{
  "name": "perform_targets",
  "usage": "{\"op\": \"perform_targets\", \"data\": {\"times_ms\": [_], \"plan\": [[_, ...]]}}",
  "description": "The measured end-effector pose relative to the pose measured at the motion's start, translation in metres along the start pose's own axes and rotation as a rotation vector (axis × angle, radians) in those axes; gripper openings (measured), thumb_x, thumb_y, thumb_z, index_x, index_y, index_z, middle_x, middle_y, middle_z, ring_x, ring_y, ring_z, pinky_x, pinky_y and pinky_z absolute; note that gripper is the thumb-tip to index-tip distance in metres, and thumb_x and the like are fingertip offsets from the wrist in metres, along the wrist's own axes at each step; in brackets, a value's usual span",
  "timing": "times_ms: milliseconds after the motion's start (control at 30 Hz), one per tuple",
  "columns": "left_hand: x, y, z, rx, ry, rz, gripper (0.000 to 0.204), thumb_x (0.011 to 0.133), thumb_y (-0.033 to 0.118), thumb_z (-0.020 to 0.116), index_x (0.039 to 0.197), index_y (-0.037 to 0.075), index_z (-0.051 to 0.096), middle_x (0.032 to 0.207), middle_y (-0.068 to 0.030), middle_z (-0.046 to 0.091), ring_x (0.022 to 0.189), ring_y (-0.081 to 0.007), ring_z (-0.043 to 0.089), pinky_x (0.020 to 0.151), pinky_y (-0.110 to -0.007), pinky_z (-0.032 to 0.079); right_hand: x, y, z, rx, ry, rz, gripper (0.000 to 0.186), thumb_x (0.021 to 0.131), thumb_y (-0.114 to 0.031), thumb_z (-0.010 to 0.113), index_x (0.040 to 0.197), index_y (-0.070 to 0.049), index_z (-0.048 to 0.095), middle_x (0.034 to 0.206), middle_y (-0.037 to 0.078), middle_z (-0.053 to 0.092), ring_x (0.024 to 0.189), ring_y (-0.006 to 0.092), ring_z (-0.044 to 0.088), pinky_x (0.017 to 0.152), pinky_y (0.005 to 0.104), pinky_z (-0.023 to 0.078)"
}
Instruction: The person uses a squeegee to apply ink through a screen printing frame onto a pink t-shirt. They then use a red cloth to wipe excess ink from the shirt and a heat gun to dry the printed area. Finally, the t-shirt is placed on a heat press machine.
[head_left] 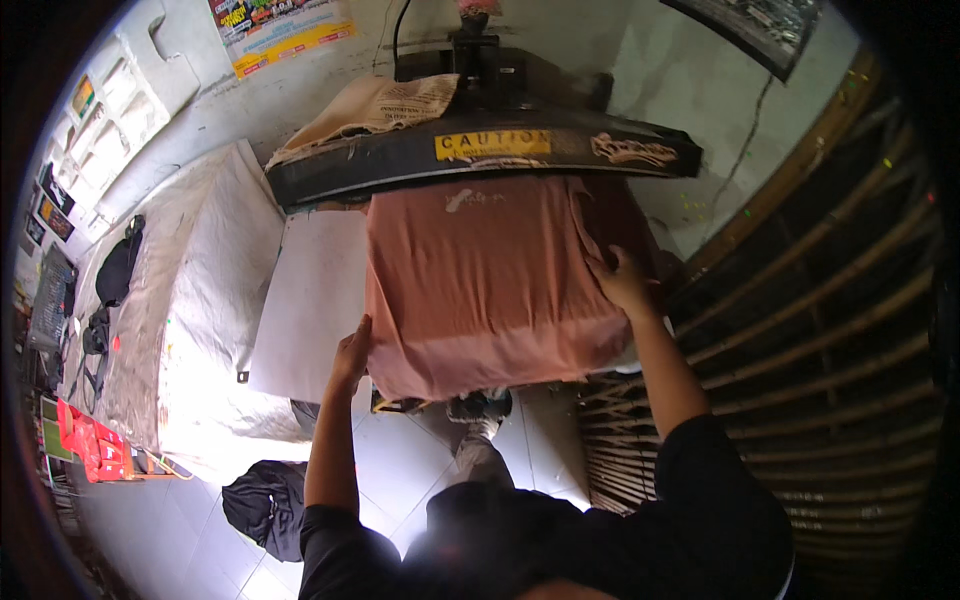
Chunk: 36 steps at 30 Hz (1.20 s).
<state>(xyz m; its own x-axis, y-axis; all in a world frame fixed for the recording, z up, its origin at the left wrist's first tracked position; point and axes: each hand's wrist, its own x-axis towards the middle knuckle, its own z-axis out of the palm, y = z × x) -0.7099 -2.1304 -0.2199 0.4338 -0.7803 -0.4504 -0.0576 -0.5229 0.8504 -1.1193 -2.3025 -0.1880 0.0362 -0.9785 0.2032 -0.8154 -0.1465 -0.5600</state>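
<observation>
A salmon-pink shirt is draped over the lower bed of a black heat press, its near edge hanging over the front. Pale print shows on the cloth close under the raised upper plate. At the shirt's left edge, my left hand is closed on the fabric, its fingertips partly hidden. My right hand lies against the right side of the cloth with fingers apart, beside a long fold. The far end of the shirt disappears beneath the press's upper plate.
A brown paper sheet rests on the press. To the left are a white sheet and a covered table with black items. Slatted bamboo stands close on the right. A black bag or cloth lies on the tiled floor.
</observation>
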Motion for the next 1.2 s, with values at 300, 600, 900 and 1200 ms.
{"op": "perform_targets", "data": {"times_ms": [300,600,900,1200], "plan": [[-0.010,-0.006,-0.016,0.169,0.373,0.526,0.040,0.085,0.032,0.055,0.063,-0.001,0.057,0.052,-0.0017,0.047,0.048,-0.0092,0.040,0.045,-0.030,0.033,-0.003,0.010,-0.014,-0.028,0.201,0.103,0.035,0.083,-0.026,0.053,0.091,0.007,0.058,0.088,0.027,0.059,0.089,0.0381,0.058,0.076,0.0414,0.045],[-0.008,-0.036,-0.008,-0.052,0.374,0.378,0.036,0.088,0.025,0.048,0.064,-0.002,0.053,0.054,-0.0054,0.048,0.054,-0.0147,0.043,0.052,-0.033,0.036,-0.026,0.036,-0.012,0.115,0.014,0.356,0.040,0.082,-0.029,0.052,0.095,0.008,0.060,0.096,0.029,0.058,0.093,0.0386,0.057,0.081,0.0407,0.043],[0.034,-0.023,-0.026,0.323,0.308,0.385,0.031,0.084,0.028,0.056,0.077,-0.002,0.061,0.070,-0.0140,0.063,0.064,-0.0238,0.060,0.061,-0.035,0.047,0.021,0.082,-0.006,0.113,-0.086,0.232,0.031,0.079,-0.026,0.058,0.095,0.000,0.060,0.094,0.018,0.062,0.088,0.0314,0.060,0.078,0.0364,0.045],[0.190,0.090,0.018,0.912,0.684,1.261,0.058,0.086,0.042,0.048,0.128,0.003,0.039,0.114,-0.0232,0.053,0.109,-0.0367,0.049,0.089,-0.036,0.041,0.123,-0.068,0.027,-0.191,0.107,-0.391,0.053,0.083,-0.041,0.051,0.121,-0.004,0.049,0.129,0.019,0.043,0.119,0.0300,0.041,0.098,0.0352,0.032]]}}
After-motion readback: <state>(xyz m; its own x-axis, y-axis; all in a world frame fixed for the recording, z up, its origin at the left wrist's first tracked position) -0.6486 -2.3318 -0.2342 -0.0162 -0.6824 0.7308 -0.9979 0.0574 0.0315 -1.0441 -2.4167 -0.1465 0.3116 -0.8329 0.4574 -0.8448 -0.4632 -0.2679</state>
